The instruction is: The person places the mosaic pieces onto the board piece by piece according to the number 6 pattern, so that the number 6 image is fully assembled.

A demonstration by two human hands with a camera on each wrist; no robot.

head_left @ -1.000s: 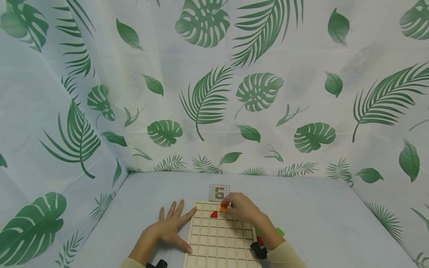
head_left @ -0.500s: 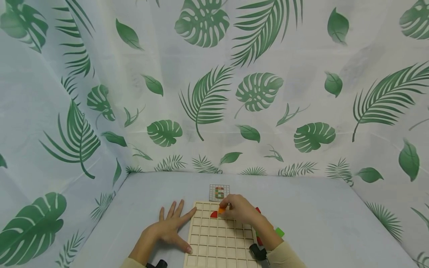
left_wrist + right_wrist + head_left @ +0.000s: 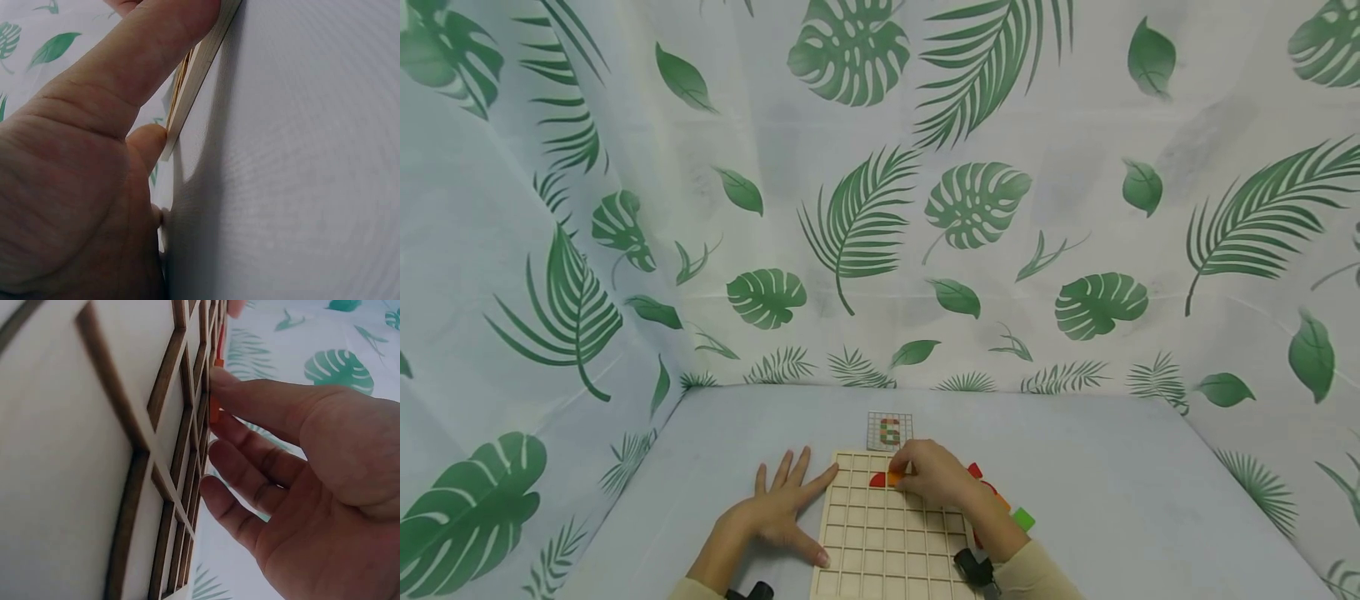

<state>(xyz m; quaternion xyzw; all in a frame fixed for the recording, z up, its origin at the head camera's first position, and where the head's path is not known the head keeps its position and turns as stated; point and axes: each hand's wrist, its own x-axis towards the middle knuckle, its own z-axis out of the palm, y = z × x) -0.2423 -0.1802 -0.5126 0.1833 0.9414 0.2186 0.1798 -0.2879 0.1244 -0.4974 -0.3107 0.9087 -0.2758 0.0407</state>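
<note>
A pale wooden grid board (image 3: pixel 880 533) lies on the table, divided by raised strips into square cells. In its second row from the far edge sits a red quarter-round tile (image 3: pixel 877 480). Right beside that tile, my right hand (image 3: pixel 934 475) pinches an orange tile (image 3: pixel 893 478) between thumb and fingers, low over the board. The right wrist view shows the orange tile (image 3: pixel 215 412) at the thumb tip, close to the strips. My left hand (image 3: pixel 778 510) lies with fingers spread at the board's left edge, thumb and index finger touching it.
A small card (image 3: pixel 890 431) with a gridded, coloured figure lies beyond the board's far edge. Loose tiles, among them a green tile (image 3: pixel 1023 519) and a red tile (image 3: pixel 974 471), lie right of the board, partly hidden by my right forearm.
My right hand has brought the orange tile slightly nearer and leftward, down beside the red tile. More loose tiles show past the right forearm. The left hand has stayed put.
</note>
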